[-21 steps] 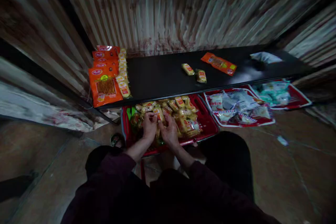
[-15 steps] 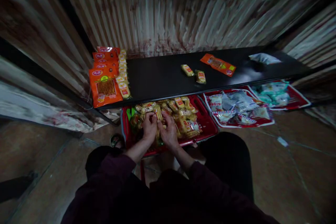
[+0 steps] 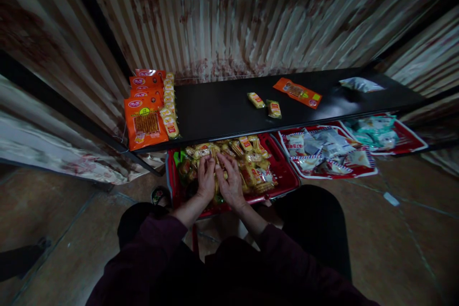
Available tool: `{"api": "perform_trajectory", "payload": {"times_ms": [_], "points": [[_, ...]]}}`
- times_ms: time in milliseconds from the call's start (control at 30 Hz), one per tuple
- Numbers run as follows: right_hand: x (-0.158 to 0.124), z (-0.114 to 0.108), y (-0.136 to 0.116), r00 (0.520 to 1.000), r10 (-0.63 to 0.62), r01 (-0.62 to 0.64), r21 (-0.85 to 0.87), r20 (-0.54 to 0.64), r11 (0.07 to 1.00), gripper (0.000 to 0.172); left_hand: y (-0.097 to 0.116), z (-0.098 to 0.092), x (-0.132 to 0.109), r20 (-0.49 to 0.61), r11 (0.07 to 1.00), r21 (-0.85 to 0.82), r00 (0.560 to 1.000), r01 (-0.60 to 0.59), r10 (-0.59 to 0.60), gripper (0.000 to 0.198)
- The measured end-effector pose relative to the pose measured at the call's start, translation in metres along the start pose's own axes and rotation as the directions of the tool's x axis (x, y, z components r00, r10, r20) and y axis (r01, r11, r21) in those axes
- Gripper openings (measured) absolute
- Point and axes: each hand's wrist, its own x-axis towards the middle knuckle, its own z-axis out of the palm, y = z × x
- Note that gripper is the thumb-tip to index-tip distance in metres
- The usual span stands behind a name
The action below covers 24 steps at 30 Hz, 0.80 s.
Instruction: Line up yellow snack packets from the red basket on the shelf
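Observation:
My left hand (image 3: 206, 179) and my right hand (image 3: 230, 184) are close together over a red basket (image 3: 287, 179) of yellow wrapped snacks (image 3: 253, 174). Their fingers point forward and curve inward, cupped from both sides around yellow snack packets (image 3: 216, 185) that show in the narrow gap. How many packets lie between the palms is hidden. On the black shelf (image 3: 211, 105) just beyond, a row of the same snacks (image 3: 170, 110) stands at the left beside several orange snack bags (image 3: 145, 124).
Two loose yellow snacks (image 3: 274, 109), a flat orange bag (image 3: 298, 92) and a silvery packet (image 3: 360, 84) lie on the shelf. Right of my basket are a basket of white packets (image 3: 332, 143) and another with green packets (image 3: 376, 131). My knees flank the basket.
My fingers have straightened somewhat and reach further forward around the packets. The whole view has shifted slightly; the items on the shelf keep their places.

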Motion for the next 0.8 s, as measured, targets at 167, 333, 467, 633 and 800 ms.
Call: {"api": "perform_trajectory", "payload": {"times_ms": [167,333,467,633,800], "points": [[0.004,0.000,-0.002,0.999,-0.038,0.038,-0.014,-0.009,0.999,0.038,0.007,0.004,0.002,0.022,1.000,-0.024,1.000,-0.017,0.018,0.015],[0.011,-0.002,-0.006,0.997,-0.074,0.073,-0.021,-0.022,0.997,0.038,0.011,0.011,0.008,0.024,0.996,-0.085,1.000,0.002,0.000,0.019],[0.022,-0.003,-0.010,0.994,-0.105,0.104,-0.014,-0.035,0.994,0.038,0.022,0.016,0.015,0.037,0.992,-0.125,0.999,-0.004,0.009,0.019],[0.042,-0.003,-0.015,0.990,-0.138,0.137,-0.021,-0.035,0.990,0.037,0.043,0.019,0.026,0.061,0.994,-0.108,0.997,-0.036,0.043,0.018],[0.060,0.003,-0.016,0.985,-0.166,0.166,-0.022,-0.036,0.986,0.036,0.050,0.021,0.040,0.033,0.992,-0.119,0.999,-0.036,0.040,0.018]]}}
